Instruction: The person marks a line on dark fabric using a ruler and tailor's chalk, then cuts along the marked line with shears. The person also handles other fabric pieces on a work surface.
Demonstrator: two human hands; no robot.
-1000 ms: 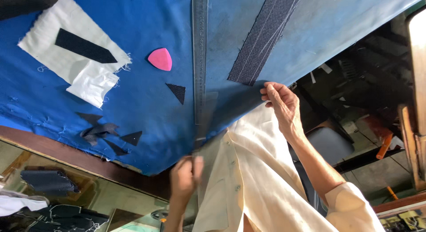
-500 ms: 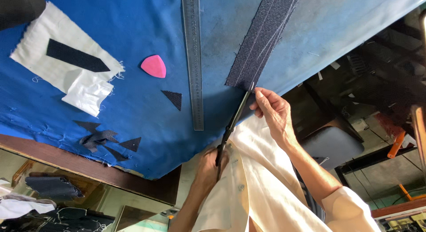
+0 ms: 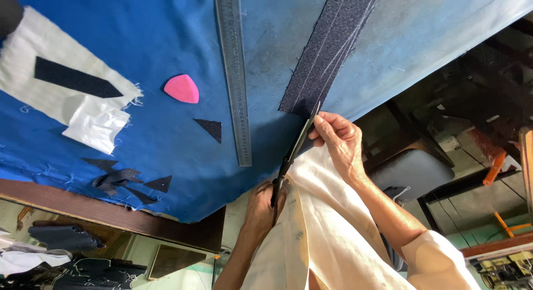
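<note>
The left hand [image 3: 261,204] grips the scissors [image 3: 294,151] whose tips meet the dark fabric strip [image 3: 327,51] on the blue desk [image 3: 139,145], the right hand [image 3: 338,140] pinching beside them; cutting well likely means keeping that pinch taut.

Scissors [image 3: 294,151] at dark fabric strip [image 3: 327,51]

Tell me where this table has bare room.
Bare blue cloth: between metal ruler and dark strip, and right of the strip to the table edge. Crowded: scraps left of the ruler; left hand, scissors, right hand at the strip's near end.
</note>
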